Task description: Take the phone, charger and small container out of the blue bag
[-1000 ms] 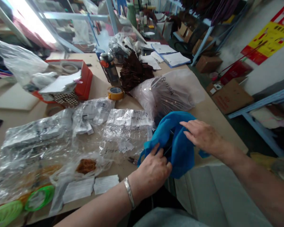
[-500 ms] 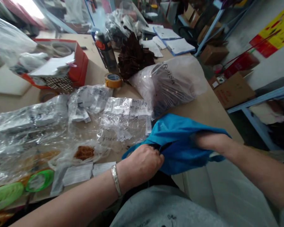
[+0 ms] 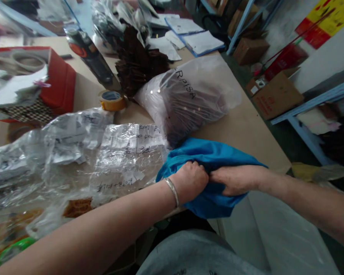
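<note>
A blue cloth (image 3: 218, 151) lies bunched over the table's front edge, partly hanging down. My left hand (image 3: 191, 181), with a silver bangle at the wrist, is closed on the middle of the cloth. Beside it, almost touching, my right hand (image 3: 235, 179) has its fingers closed on the same cloth, their tips hidden in the folds. Just behind the cloth sits a translucent plastic bag (image 3: 186, 103) with black lettering. Clear plastic packets (image 3: 132, 149) with handwriting are spread to the left of my hands.
A roll of yellow tape (image 3: 112, 101), a dark bottle (image 3: 93, 57) and a red box (image 3: 61, 82) stand on the left of the table (image 3: 255, 137). Brown pieces (image 3: 140, 61) are heaped near the clipboards (image 3: 200, 40). Cardboard boxes (image 3: 276, 93) are on the floor at right.
My right hand has moved left, out from deeper in the cloth, to beside my left hand. My left hand has shifted slightly right and up. The view has turned to the right.
</note>
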`<state>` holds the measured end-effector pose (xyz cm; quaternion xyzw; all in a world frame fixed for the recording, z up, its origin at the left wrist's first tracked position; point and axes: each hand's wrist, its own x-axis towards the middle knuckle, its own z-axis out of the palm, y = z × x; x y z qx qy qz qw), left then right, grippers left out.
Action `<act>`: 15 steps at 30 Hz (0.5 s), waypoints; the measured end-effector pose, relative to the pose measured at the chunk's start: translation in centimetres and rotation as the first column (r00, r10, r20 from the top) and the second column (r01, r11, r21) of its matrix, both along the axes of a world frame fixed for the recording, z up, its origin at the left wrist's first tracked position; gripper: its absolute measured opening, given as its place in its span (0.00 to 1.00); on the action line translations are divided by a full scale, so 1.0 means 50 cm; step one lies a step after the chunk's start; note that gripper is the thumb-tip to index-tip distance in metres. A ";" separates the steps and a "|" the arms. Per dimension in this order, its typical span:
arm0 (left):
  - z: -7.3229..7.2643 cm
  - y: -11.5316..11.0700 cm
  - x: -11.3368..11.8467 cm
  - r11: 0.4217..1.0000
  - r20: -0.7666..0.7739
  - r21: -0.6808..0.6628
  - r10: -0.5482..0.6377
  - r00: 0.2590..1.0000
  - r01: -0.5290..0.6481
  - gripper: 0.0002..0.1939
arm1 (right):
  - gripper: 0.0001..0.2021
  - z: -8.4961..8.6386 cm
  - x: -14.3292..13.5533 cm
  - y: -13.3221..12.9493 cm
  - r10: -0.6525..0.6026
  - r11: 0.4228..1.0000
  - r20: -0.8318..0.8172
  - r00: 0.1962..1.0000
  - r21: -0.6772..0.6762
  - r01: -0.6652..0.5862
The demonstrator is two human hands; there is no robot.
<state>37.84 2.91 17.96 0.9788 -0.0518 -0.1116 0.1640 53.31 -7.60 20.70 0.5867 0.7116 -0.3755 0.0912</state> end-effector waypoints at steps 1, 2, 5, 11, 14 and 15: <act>-0.011 0.010 0.003 1.000 -0.001 0.012 0.010 1.000 -0.010 0.10 | 0.18 -0.007 0.000 -0.009 0.020 0.996 -0.025 0.999 -0.083 -0.022; -0.019 0.022 0.004 0.999 0.004 0.027 0.032 0.999 -0.032 0.10 | 0.16 -0.012 0.002 -0.018 0.032 0.988 -0.036 0.999 -0.153 -0.037; -0.027 0.059 0.004 0.994 0.019 0.070 0.081 0.997 -0.082 0.11 | 0.15 -0.025 0.019 -0.041 0.004 0.972 -0.007 1.000 -0.236 -0.005; -0.027 0.055 0.000 0.994 0.003 0.110 0.025 1.000 -0.025 0.12 | 0.10 -0.075 0.023 -0.021 -0.154 0.987 -0.033 0.988 -0.043 0.153; -0.050 0.029 -0.011 0.998 -0.013 0.056 -0.017 1.000 0.017 0.13 | 0.14 -0.107 0.011 -0.004 -0.209 0.978 -0.046 0.977 0.018 0.210; -0.058 0.023 -0.016 0.999 -0.017 0.043 -0.024 1.000 0.024 0.13 | 0.15 -0.116 0.010 -0.001 -0.224 0.973 -0.047 0.973 0.035 0.226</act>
